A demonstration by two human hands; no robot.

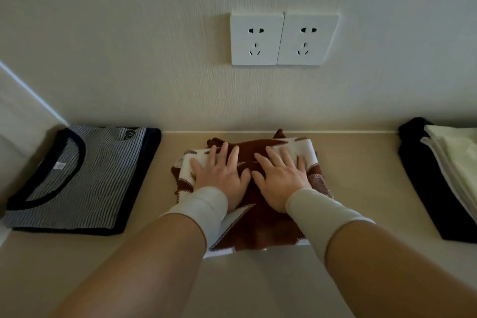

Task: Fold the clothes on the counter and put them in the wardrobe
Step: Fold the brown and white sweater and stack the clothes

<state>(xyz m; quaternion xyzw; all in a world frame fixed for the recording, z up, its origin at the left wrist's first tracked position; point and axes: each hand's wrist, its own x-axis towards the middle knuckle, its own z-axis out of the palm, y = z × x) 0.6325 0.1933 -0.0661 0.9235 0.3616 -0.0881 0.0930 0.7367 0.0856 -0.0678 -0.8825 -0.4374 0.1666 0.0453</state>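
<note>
A brown and white patterned knit garment lies folded into a small rectangle in the middle of the beige counter. My left hand presses flat on its left half, fingers straight and spread. My right hand presses flat on its right half in the same way. A folded striped shirt with navy trim lies on the counter at the left. At the right edge a dark folded garment carries a pale cream folded garment on top.
The wall rises right behind the counter, with two white power sockets above the knit garment. A white panel slants in at the far left. Bare counter lies between the piles and along the front edge.
</note>
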